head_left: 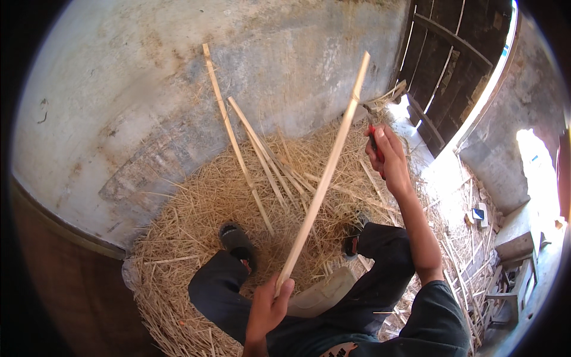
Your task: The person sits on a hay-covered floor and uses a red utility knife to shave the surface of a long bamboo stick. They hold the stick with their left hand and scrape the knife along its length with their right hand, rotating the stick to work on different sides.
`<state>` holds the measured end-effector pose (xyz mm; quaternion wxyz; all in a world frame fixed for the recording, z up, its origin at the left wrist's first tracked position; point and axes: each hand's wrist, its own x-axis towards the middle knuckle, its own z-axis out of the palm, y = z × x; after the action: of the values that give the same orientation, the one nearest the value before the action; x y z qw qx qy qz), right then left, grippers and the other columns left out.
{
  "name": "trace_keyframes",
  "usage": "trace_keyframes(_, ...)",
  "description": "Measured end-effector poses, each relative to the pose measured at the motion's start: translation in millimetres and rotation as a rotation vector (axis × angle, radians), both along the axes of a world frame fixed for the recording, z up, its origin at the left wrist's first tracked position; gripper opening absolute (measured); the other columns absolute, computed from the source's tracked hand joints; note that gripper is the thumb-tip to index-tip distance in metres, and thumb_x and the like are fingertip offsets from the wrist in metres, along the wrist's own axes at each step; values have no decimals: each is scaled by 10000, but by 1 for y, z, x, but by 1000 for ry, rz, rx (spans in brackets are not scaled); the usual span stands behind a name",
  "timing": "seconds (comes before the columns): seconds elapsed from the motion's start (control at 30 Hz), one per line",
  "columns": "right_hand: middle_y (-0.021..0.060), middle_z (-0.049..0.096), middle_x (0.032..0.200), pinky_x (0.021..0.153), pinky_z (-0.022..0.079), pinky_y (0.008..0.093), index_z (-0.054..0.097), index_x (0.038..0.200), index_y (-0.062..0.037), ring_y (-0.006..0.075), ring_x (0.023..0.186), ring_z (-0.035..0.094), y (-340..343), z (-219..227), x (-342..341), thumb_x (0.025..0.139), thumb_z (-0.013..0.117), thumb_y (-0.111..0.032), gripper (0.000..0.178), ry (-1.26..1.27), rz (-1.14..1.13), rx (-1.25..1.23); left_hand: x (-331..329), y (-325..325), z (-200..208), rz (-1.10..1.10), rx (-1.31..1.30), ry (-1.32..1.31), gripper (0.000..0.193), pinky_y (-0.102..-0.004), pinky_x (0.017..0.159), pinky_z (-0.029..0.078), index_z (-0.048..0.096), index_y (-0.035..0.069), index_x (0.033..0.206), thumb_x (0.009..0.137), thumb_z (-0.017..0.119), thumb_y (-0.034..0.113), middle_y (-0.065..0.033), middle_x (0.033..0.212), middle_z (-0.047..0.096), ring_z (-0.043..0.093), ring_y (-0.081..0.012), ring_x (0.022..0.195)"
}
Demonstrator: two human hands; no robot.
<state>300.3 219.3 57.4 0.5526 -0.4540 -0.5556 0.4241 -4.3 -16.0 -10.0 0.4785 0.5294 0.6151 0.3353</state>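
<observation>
From my far-off seat, I see a big gray wall on the far left, with brown stains on it. A messy pile of thin, dry scraps is spread out at the foot of the wall. One thin stick leans up there, its top end on the wall. Just right of it, a few more loose sticks slant up from the pile.

Nearer to me is a dark slipper on the left foot. My left hand is down near, closed around the near end of a long pale stick. That long stick slants up from the left hand, going far and to the right, over the pile. Between the legs is a smooth, pale block.

Farther right, my right hand is curled tight around a tool with a red and black handle. It is up near the far end of the long pale stick, on its right side. The tool's tip is too small to see well.

On the far right stands a dark wooden door. Nearer, a gray box sits by the right wall.
</observation>
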Motion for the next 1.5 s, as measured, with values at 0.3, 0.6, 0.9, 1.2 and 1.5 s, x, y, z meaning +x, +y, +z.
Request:
trace_keyframes(0.3, 54, 717, 868, 567, 544, 341, 731, 1167, -106, 182, 658, 708, -63, -18, -57, 986, 783, -288, 262, -643, 164, 581, 17, 47, 22, 34, 170, -95, 400, -283, 552, 339, 641, 24, 1044, 1125, 592, 413, 24, 703, 522, 431, -52, 618)
trace_keyframes(0.6, 26, 629, 796, 503, 532, 343, 733, 1131, -74, 205, 590, 675, -86, -23, -74, 897, 854, -306, 351, -834, 203, 850, 31, 59, 44, 65, 272, -90, 384, -268, 541, 349, 657, -9, 1157, 1110, 638, 371, 29, 723, 567, 446, -23, 644)
trace_keyframes(0.9, 2, 593, 769, 480, 513, 334, 757, 1097, -113, 172, 573, 665, -86, -17, -76, 918, 834, -324, 287, -820, 108, 893, 39, 57, 39, 113, 344, 96, 413, -318, 502, 349, 639, -25, 1090, 1131, 594, 383, -54, 639, 520, 460, -78, 556)
trace_keyframes(1.2, -8, 602, 758, 469, 494, 332, 766, 1091, -132, 169, 558, 643, -78, -16, -68, 925, 832, -325, 263, -832, 52, 855, 44, 52, 39, 133, 332, 125, 448, -364, 506, 364, 630, -25, 1026, 1146, 549, 398, -79, 612, 521, 490, -146, 517)
trace_keyframes(1.5, 44, 709, 844, 496, 532, 343, 780, 1117, -113, 205, 579, 679, -66, -7, -58, 943, 814, -262, 232, -801, -45, 757, 43, 44, 33, 107, 311, 156, 458, -388, 503, 384, 625, -21, 1004, 1155, 521, 399, -120, 603, 541, 548, -216, 502)
